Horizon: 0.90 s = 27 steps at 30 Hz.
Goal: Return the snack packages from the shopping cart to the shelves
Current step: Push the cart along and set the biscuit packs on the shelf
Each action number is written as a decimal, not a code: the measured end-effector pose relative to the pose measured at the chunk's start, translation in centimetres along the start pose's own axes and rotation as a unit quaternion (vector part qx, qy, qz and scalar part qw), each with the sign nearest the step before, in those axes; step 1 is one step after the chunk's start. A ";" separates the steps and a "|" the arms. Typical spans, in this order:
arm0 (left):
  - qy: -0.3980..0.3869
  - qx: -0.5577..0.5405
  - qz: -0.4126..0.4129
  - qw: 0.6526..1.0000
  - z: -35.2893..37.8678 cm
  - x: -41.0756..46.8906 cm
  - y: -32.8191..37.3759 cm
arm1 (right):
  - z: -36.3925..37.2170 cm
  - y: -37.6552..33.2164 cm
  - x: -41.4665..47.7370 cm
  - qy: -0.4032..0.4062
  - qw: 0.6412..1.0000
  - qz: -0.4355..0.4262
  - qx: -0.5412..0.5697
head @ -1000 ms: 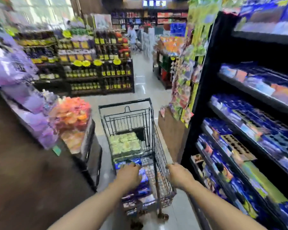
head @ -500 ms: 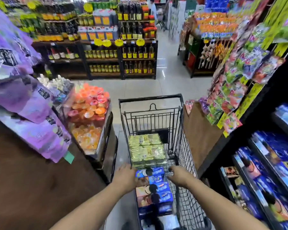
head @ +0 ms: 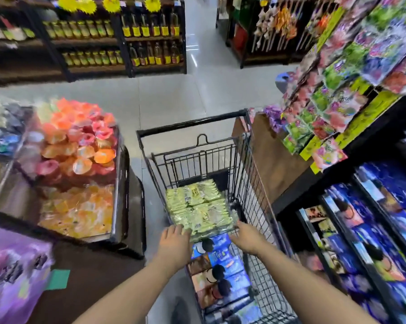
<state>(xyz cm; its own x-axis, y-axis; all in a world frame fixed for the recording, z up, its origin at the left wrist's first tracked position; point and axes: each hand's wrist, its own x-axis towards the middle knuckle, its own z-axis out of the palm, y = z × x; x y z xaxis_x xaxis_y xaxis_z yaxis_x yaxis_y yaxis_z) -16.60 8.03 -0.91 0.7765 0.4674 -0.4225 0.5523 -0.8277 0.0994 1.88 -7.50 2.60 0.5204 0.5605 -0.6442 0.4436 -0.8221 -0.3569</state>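
— While you lean over that cart, what have your hands got hold of?

— Nothing clasped, as far as I can see. Closest to me, a row of blue snack packs [head: 223,265] lies along the bed of the shopping cart [head: 192,123], at my end. Just past them my left hand [head: 174,242] and my right hand [head: 247,238] reach in side by side, backs up. Both have their fingers stretched forward, fairly straight, touching the near edge of the green-yellow pack [head: 197,206]. The left is at its near left corner, the right at its near right corner. My thumbs are lost in the blur.

— So where does that pack sit?

— Flat in the cart, about midway along the basket. It butts against the blue snack packs on my side and stops short of the front end.

— And round the cart?

— Purple bags [head: 12,265] hang low on my left, nearest me. Further along that side, just beside the cart, a bin [head: 121,183] is heaped with orange and pink jelly cups [head: 80,146]. On my right the black shelves [head: 314,185] hold blue packages [head: 372,230], and hanging sweet packets [head: 337,90] cover the end of that rack. Past the cart's front bar lies pale tiled floor [head: 185,90]. Across the aisle stand bottles [head: 155,29] with yellow labels on dark shelving.
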 end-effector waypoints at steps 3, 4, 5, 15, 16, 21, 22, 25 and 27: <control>-0.016 0.008 -0.006 1.000 1.5 1.9 -0.4 | 0.1 0.4 3.4 -0.015 1.000 0.014 0.020; -0.020 0.009 -0.014 1.000 2.1 2.5 -0.5 | 0.2 0.6 4.6 -0.019 0.999 0.017 0.027; -0.025 0.005 -0.024 0.999 2.7 3.0 -0.7 | 0.2 0.7 5.6 -0.021 0.999 0.019 0.034; -0.036 0.009 -0.073 0.997 9.1 5.1 -2.6 | 2.4 3.1 15.8 -0.068 0.990 0.062 0.103; -0.021 0.006 -0.073 0.997 9.6 4.9 -2.8 | 2.7 3.3 16.3 -0.069 0.988 0.068 0.118; 0.005 0.026 -0.057 0.998 11.1 4.8 -3.3 | 3.9 4.5 18.3 -0.060 0.963 0.114 0.238; 0.010 0.026 -0.055 0.998 11.3 4.8 -3.4 | 4.2 4.8 18.7 -0.062 0.952 0.130 0.269; 0.018 0.032 -0.051 0.998 11.6 4.9 -3.6 | 4.4 5.4 19.3 -0.075 0.925 0.145 0.343; 0.020 0.027 -0.044 0.998 11.8 4.9 -3.6 | 4.3 5.6 19.6 -0.097 0.906 0.146 0.385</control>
<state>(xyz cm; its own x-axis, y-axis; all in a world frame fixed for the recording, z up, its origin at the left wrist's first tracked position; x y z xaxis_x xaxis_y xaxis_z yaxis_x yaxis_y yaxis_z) -18.35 9.62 -13.92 0.7382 0.5502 -0.3903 0.6023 -0.7982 0.0138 11.43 -1.60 -14.93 0.3627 0.3408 -0.8674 -0.3714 -0.8008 -0.4699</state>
